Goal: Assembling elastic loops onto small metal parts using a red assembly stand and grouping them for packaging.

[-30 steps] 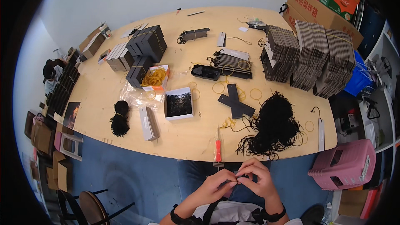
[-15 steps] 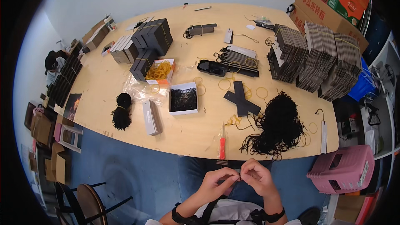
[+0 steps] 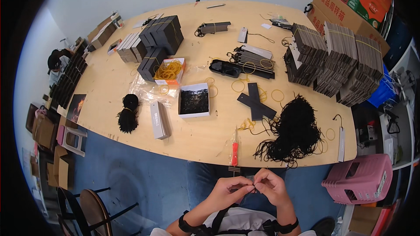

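Observation:
My left hand (image 3: pixel 231 190) and my right hand (image 3: pixel 270 186) meet over my lap, just off the table's near edge. Both are closed in a pinch, thumb against forefinger, fingertips almost touching. Between them shows a bit of thin black cord (image 3: pixel 255 188), mostly hidden by the fingers. Beyond my hands lies a red-handled awl (image 3: pixel 235 154) on a scrap of clear plastic. To its right spreads a loose heap of black cords (image 3: pixel 294 131). Two dark grey tags (image 3: pixel 256 102) lie crossed behind it. A white box (image 3: pixel 194 100) holds many small black pieces.
A tied black cord bundle (image 3: pixel 128 113) and a stack of pale tags (image 3: pixel 159 120) lie on the left. Rubber bands fill a small box (image 3: pixel 169 71) near dark stacked blocks (image 3: pixel 162 35). Banded tag stacks (image 3: pixel 331 59) stand right. A pink stool (image 3: pixel 358 179) is beside the table.
The view has shifted slightly. My hands stay pinched together over my lap, with the fingertips a little changed and the dark cord between them showing more.

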`<state>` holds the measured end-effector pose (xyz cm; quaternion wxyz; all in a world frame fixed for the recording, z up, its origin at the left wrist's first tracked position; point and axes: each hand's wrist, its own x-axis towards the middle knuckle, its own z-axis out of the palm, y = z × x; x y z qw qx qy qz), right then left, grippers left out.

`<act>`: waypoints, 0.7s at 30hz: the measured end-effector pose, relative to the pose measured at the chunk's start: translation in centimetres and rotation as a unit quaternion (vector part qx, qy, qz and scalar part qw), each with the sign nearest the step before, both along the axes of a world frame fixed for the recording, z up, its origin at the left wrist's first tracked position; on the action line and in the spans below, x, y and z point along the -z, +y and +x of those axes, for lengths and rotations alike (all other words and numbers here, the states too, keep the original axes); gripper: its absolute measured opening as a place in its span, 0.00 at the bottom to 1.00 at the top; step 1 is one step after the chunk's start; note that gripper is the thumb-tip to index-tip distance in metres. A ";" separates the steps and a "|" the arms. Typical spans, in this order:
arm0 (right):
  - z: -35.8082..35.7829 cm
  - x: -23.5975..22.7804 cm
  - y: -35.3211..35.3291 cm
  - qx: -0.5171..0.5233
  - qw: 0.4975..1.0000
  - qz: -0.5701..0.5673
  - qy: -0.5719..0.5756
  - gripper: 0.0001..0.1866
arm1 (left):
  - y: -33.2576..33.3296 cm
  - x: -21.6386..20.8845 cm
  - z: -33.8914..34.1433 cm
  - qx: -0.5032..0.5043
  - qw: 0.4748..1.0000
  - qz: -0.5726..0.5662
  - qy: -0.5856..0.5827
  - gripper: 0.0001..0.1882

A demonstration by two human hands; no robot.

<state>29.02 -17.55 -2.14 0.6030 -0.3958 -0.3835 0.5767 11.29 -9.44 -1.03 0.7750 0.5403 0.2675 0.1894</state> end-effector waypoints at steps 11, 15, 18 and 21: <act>0.1 -0.1 -0.6 -0.023 0.998 -0.026 0.043 0.05 | 0.7 0.4 -0.3 0.065 0.997 -0.012 -0.039 0.06; 0.6 -0.1 -1.0 -0.042 0.997 -0.044 0.041 0.06 | 1.1 0.5 -0.4 0.128 0.982 -0.082 -0.109 0.07; 1.0 -0.2 -0.9 -0.078 0.997 -0.014 -0.008 0.06 | 1.3 0.2 -0.5 0.157 0.976 -0.104 -0.108 0.07; 1.5 -0.5 -0.7 -0.076 0.996 -0.014 -0.036 0.07 | 1.3 -0.5 -0.5 0.163 0.979 -0.094 -0.075 0.05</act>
